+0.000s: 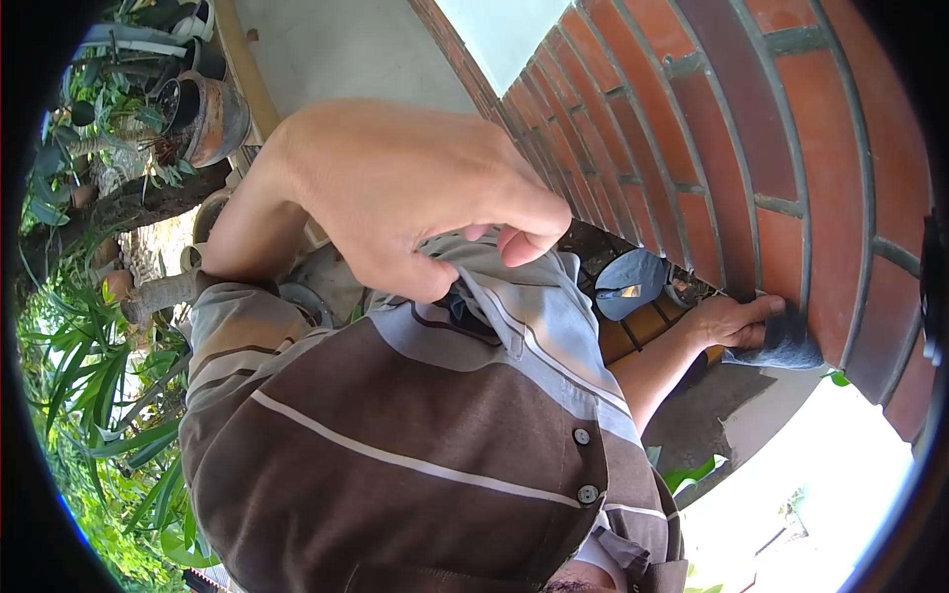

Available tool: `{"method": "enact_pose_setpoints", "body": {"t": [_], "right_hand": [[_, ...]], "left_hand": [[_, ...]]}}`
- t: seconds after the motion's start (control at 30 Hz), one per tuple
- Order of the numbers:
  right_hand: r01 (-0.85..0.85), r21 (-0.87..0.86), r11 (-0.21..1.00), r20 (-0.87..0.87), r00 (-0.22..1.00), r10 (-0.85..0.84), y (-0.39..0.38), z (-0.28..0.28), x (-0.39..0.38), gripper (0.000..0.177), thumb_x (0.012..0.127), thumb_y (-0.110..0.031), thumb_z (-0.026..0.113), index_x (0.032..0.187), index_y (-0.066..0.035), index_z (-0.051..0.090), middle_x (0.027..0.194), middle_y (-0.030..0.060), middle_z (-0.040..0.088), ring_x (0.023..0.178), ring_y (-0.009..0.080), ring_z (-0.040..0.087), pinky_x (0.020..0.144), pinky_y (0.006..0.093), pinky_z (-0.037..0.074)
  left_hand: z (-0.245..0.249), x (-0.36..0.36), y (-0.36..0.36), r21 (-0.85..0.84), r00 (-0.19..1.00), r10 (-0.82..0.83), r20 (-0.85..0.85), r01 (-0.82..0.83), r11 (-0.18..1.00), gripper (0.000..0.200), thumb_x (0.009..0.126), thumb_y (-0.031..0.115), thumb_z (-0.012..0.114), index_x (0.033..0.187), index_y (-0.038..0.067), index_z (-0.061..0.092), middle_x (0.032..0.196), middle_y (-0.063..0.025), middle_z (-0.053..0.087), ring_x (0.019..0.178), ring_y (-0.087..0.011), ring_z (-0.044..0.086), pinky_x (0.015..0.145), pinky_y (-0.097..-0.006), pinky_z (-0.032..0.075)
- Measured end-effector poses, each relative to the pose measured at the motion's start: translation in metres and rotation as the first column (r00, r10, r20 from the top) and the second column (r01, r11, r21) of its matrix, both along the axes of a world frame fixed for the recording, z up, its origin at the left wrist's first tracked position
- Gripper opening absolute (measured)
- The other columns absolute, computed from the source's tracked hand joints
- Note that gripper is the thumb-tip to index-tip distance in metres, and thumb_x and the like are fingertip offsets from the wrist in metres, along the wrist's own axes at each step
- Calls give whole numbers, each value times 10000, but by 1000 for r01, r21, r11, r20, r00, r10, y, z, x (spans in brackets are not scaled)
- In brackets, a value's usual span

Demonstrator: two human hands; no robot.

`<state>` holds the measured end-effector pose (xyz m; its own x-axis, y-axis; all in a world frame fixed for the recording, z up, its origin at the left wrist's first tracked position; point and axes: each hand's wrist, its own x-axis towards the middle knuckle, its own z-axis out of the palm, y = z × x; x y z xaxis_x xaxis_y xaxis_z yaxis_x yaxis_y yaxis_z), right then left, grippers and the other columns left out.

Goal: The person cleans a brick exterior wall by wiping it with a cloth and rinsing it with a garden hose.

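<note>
My left hand [415, 198] is large and close to the camera, back of the hand toward me. Its fingers are loosely curled, with a gap between thumb and index finger and nothing visible in it. Behind it is the bunched hem of my striped brown and grey shirt [425, 395]; contact between them cannot be told. Low along the brick wall [682, 128], my right hand [732, 321] grips a blue-grey cloth [776, 343], which lies against the bricks. The fingers under the cloth are partly hidden.
Potted plants, including a clay pot [215, 121], and long green leaves [94, 385] line the left. Between my shirt and the wall, a rounded blue object [631, 285] with a pale patch sits near brown floor tiles [615, 341]. Bright light washes out the lower right.
</note>
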<state>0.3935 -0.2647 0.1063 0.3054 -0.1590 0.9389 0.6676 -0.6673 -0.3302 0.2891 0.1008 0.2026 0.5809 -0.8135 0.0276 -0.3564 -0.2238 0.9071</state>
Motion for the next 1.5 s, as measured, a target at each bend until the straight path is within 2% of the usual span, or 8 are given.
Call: {"method": "enact_pose_setpoints", "body": {"t": [0.2, 0.27, 0.33, 0.47, 0.7, 0.8, 1.07, 1.5], "right_hand": [[-167, 453, 876, 91, 986, 140, -10, 33, 6, 189, 960, -93, 538, 820, 12, 607, 802, 100, 615, 722, 158, 575, 731, 298, 511], [-307, 233, 923, 43, 951, 305, -28, 54, 8, 161, 958, -82, 532, 989, 46, 624, 964, 142, 650, 839, 198, 620, 782, 320, 525], [336, -275, 901, 222, 934, -280, -15, 66, 0, 161, 939, -96, 577, 966, 49, 642, 940, 120, 647, 833, 162, 589, 768, 281, 500], [-287, 227, 931, -31, 953, 301, -23, 15, -6, 249, 924, -59, 577, 1148, 50, 578, 1109, 127, 596, 978, 180, 546, 867, 298, 454], [-267, 410, 872, -185, 912, 367, -5, -9, -26, 364, 918, -1, 501, 1280, 12, 469, 1261, 115, 491, 1150, 204, 445, 958, 315, 384], [210, -124, 970, -237, 943, -235, -16, 20, -25, 262, 927, -16, 511, 1186, 4, 548, 1112, 107, 560, 1005, 223, 515, 867, 303, 423], [-143, 208, 968, -82, 983, 163, 2, 19, -12, 161, 960, -90, 552, 1036, 36, 619, 982, 53, 626, 838, 157, 560, 777, 282, 445], [-8, 117, 993, -27, 1000, 11, -5, -15, -5, 262, 928, -27, 528, 1183, 33, 530, 1078, 88, 577, 958, 173, 536, 885, 299, 405]], "left_hand": [[-1, 12, -2, -243, 1000, 27, -12, -29, 970, 218, 791, 165, 758, 880, 42, 601, 822, -60, 645, 699, -210, 639, 564, -306, 512], [-4, 14, -11, -355, 989, 113, 91, -74, 932, 129, 811, 90, 733, 809, 31, 618, 774, -57, 663, 673, -215, 663, 559, -304, 523], [9, 20, -23, -451, 963, 182, 200, -74, 889, 85, 831, 57, 704, 787, 18, 642, 738, -70, 678, 663, -235, 683, 549, -305, 532], [21, 26, -49, -727, 929, 258, 264, 16, 687, 46, 786, -4, 721, 781, -12, 676, 739, -132, 684, 612, -241, 685, 503, -289, 535], [40, 36, -72, -885, 922, 360, 146, -41, 465, 79, 834, 12, 699, 824, -26, 630, 750, -132, 651, 623, -234, 669, 540, -298, 549], [35, 44, -81, -943, 949, 253, -190, -248, 223, 99, 908, 69, 626, 871, -13, 583, 793, -139, 625, 603, -241, 647, 525, -313, 540], [-10, 80, -77, -909, 901, -122, -417, -415, 42, 125, 1010, 189, 431, 987, 93, 507, 862, -48, 554, 557, -201, 551, 494, -311, 436], [-17, 85, -77, -945, 904, -284, -319, -328, 18, 158, 1006, 273, 450, 980, 123, 492, 870, -17, 548, 563, -169, 553, 505, -291, 433]]}}
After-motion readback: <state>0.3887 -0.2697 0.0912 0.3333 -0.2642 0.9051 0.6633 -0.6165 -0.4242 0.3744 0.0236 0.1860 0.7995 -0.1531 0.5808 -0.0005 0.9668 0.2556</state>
